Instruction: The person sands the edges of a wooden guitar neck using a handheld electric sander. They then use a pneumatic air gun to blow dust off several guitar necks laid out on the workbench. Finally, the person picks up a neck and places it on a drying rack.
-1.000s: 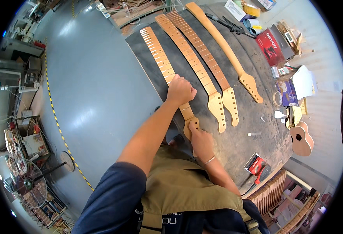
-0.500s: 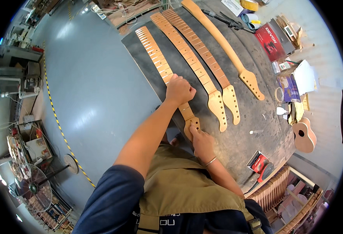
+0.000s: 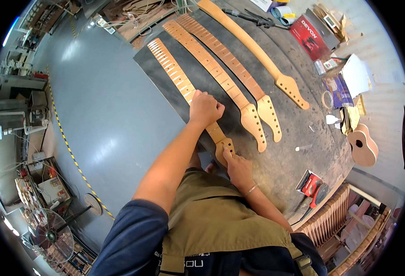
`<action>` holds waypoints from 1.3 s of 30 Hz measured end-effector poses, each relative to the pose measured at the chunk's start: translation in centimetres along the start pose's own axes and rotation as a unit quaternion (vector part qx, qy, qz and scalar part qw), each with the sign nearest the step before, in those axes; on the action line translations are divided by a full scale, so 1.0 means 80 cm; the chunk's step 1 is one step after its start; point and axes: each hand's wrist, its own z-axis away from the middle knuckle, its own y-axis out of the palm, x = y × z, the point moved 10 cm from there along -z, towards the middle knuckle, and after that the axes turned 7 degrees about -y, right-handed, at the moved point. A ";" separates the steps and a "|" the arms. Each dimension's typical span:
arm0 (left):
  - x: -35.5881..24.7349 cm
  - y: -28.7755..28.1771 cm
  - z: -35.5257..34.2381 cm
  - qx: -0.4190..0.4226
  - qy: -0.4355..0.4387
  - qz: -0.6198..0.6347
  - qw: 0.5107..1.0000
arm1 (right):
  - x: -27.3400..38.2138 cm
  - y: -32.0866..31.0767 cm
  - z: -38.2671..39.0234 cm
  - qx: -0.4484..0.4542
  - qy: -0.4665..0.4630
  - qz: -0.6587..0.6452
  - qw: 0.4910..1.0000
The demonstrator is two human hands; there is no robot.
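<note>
A guitar neck (image 3: 174, 69) with pale marks across its fretboard lies aslant at the bench's left edge. My left hand (image 3: 205, 109) is closed over the middle of its fretboard; the curled fingers hide whatever they may hold. My right hand (image 3: 240, 172) grips the headstock (image 3: 223, 149) of this same neck, its thumb on the face. To the right, a second neck (image 3: 211, 66) and a darker-fretted neck (image 3: 230, 57) lie side by side, fretboards up. Farther right, another neck (image 3: 257, 48) rests with its smooth back up.
The dark bench top (image 3: 276, 161) carries a red sander (image 3: 320, 194) near its right front edge. Boxes, including a red box (image 3: 309, 37), line the far right, near a small guitar body (image 3: 363, 145). A slatted wooden rack (image 3: 331, 221) stands lower right, a fan (image 3: 50, 234) lower left.
The view has shifted slightly, so the bench and necks sit a little differently in the picture. Both hands keep their places on the same neck.
</note>
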 end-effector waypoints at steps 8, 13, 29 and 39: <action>-0.001 0.011 -0.002 0.049 -0.004 -0.020 0.999 | 0.019 -0.027 -0.013 -0.009 -0.123 0.085 0.989; 0.001 -0.003 0.000 -0.003 -0.004 0.040 0.999 | 0.020 -0.031 -0.018 -0.022 -0.143 0.109 0.984; 0.001 -0.001 0.000 0.000 -0.011 0.029 1.000 | 0.014 -0.026 -0.016 -0.032 -0.117 0.068 0.990; 0.001 0.003 -0.001 0.017 -0.012 0.005 1.000 | -0.046 0.050 -0.004 -0.218 0.211 -0.510 0.805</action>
